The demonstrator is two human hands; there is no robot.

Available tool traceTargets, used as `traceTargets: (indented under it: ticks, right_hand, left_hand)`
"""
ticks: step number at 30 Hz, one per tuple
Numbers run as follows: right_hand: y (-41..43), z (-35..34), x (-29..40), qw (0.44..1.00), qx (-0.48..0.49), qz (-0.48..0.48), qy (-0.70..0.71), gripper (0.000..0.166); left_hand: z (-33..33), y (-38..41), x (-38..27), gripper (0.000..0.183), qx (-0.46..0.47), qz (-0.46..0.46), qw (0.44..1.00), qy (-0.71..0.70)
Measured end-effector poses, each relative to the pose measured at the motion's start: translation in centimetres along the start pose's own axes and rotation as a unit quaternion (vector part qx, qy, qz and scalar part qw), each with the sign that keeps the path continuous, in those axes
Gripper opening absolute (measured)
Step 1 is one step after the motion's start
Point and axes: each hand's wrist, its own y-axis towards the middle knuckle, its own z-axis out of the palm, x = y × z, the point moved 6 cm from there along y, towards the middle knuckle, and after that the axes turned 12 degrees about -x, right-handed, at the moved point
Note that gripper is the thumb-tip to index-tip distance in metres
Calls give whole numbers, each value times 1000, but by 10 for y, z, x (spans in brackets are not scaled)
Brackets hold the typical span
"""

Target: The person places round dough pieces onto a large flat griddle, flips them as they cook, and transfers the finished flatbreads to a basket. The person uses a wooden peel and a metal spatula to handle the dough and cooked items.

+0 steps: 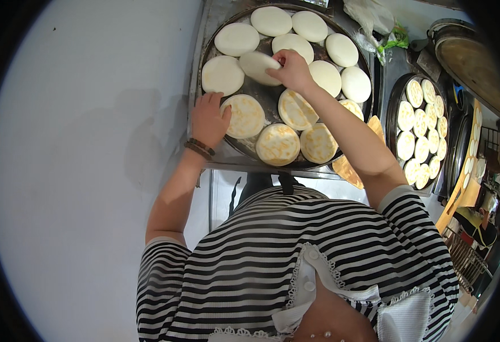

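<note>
A large round black metal pan point(271, 90) lies before me, filled with flat round breads. My right hand point(291, 70) pinches the right edge of a pale flatbread point(258, 67), which is tilted and slightly blurred near the pan's middle. At the pan's left rim, my left hand point(209, 117) has its fingers on or beside the edge of a browned flatbread point(244, 116); whether it grips it I cannot tell. Pale breads such as this one point(271, 21) fill the far part. Nearer my body lie breads with golden brown spots, like this one point(277, 144). My right forearm partly covers some.
A second round pan point(390, 111) with several browned flatbreads stands to the right. A wooden board point(347, 171) sticks out between the pans, under my right forearm. Plastic bags point(372, 21) and a large round lid or pan point(468, 64) are at the upper right. A wall point(83, 149) stands at the left.
</note>
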Motion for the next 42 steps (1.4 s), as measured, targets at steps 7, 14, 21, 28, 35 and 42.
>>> traceTargets:
  ticks: [7,14,21,28,35,42]
  right_hand:
    - [-62,-20,10,964,69,-209,-149,39]
    - [-80,-43,4,987,21,-136,-87,35]
    - [-98,-89,2,997,0,-60,-56,31]
    - [-119,-110,8,996,-45,-64,-37,29]
    - [-120,-112,-17,996,-33,-63,-62,30]
    - [-78,-143,-91,988,-36,-25,-149,35]
  left_hand:
    - [17,71,34,38,10,57,996,67]
    - [74,142,71,47,316,-12,932,178]
    - [73,147,71,48,394,-22,911,116]
    - [-6,70,-9,48,167,174,961,137]
    - [40,76,6,62,46,106,991,68]
    - [70,58,9,59,98,113,979,141]
